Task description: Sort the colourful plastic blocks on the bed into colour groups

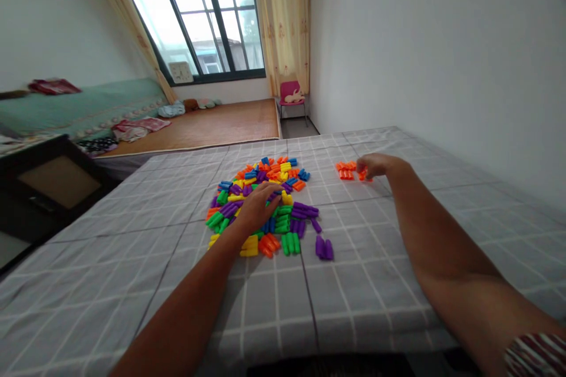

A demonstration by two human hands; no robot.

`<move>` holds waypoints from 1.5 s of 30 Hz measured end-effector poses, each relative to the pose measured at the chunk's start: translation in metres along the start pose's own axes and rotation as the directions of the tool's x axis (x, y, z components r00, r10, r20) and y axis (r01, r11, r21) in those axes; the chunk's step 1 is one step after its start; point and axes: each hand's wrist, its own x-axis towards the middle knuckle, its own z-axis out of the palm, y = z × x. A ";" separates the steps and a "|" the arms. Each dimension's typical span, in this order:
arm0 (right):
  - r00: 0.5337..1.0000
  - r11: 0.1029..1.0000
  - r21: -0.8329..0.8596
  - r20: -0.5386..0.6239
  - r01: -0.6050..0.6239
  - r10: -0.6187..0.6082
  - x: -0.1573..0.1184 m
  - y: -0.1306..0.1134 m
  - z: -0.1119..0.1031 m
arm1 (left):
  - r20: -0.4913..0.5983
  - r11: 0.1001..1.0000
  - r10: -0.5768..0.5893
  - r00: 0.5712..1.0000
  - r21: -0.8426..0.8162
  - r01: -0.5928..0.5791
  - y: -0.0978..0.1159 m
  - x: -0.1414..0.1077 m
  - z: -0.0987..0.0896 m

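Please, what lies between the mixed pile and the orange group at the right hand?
In the head view, only bare checked cloth lies between the mixed pile and the orange group.

Left hand [259,206] is positioned over a mixed pile of small pieces [283,225] in purple, green, yellow, orange and blue; its grip cannot be determined. Right hand [378,164], farther right, has its fingers down at an orange group [346,171], well apart from the pile. A purple pair [324,248] lies near right of the pile on grey checked cloth [375,241]. Left side: dark cabinet [48,188]. Far side: brown mat [221,121], window [194,17] with patterned curtains [285,17], pink chair [289,87] bearing a pale soft toy [294,96].
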 end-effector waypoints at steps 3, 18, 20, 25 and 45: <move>0.999 1.000 0.017 -0.032 0.010 -0.009 0.007 0.003 0.010 | -0.029 0.999 -0.018 0.999 0.029 0.019 -0.003 0.001 -0.005; 0.743 0.714 0.225 -0.079 0.663 -0.665 -0.004 -0.133 0.018 | 0.152 0.992 0.059 0.987 0.102 -0.075 0.003 -0.003 0.002; 0.674 0.644 0.274 -0.023 0.714 -0.738 -0.008 -0.156 0.027 | 0.162 0.992 0.054 0.985 0.104 -0.071 0.005 -0.002 0.001; 0.631 0.536 0.396 -0.165 0.746 -0.758 -0.007 -0.164 0.032 | 0.106 0.998 0.002 0.994 0.062 -0.009 0.009 -0.001 0.000; 0.627 0.066 0.786 -0.436 0.614 -0.646 -0.002 -0.181 0.051 | 0.266 0.682 -0.332 0.905 -0.595 0.425 0.014 0.005 -0.006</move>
